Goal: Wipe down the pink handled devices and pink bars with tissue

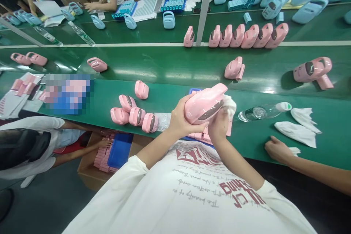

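My left hand (181, 119) is closed around a pink plastic device (204, 104) with a loop handle and a dark oval panel, held tilted above the bench. My right hand (218, 126) is closed on a white cloth (230, 104), pressed against the device's right end. Below both hands lies a blue tray (195, 90) with pink parts (202, 137), mostly covered by the device and hands. Several similar pink devices (137, 116) stand to the left, beside a piece of clear bubble wrap (163, 121).
A clear bottle (264, 112) and white cloths (296, 134) lie to the right, near a co-worker's hand (276, 150). Ahead, pink devices (233, 68) stand along the green conveyor (164, 60). A person at left reaches into a cardboard box (87, 168). A metal post (205, 7) rises ahead.
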{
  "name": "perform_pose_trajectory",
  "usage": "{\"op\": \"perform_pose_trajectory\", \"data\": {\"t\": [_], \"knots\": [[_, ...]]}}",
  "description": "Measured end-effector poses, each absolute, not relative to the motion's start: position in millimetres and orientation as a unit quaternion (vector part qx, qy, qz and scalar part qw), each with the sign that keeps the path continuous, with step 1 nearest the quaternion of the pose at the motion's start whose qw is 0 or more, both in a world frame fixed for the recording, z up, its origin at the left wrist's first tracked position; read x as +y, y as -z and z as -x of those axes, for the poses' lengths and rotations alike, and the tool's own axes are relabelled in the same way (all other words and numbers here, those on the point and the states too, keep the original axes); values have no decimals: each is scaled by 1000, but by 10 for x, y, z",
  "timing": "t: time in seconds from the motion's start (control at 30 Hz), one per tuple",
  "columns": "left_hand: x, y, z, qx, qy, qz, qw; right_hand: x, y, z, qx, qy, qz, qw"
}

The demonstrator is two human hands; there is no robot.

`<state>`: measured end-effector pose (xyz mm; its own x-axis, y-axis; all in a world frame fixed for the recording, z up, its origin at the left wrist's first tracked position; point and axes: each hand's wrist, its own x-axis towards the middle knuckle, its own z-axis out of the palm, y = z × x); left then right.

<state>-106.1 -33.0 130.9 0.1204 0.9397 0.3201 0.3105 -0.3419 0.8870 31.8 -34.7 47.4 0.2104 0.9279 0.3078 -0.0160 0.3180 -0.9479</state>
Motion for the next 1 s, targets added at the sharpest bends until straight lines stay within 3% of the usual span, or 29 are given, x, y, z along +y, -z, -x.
{"op": "perform_pose_trajectory", "data": {"t": [0.1,0.27,0.4,0.57,0.73,0.83,1.0], "knots": [[-316,-1223,1024,432,-513,-600,436,-343,-527,-295,-427,-435,424,670],[-249,-1129,990,413,-533,-481,560,-282,-682,-391,-393,-525,381,652],[-127,-1114,1092,450,-489,-497,558,-196,-725,-520,-345,-572,415,617],[-63,-1096,1095,397,-407,-433,700,-126,-726,-579,-315,-604,455,574],[-118,-1110,909,364,-480,-309,736,-189,-815,-508,-375,-486,472,632],[-126,-1119,855,394,-457,-196,773,-292,-808,-480,-436,-320,504,673],[-100,-1107,837,420,-377,-50,824,-462,-637,-457,-685,-23,446,576]]}}
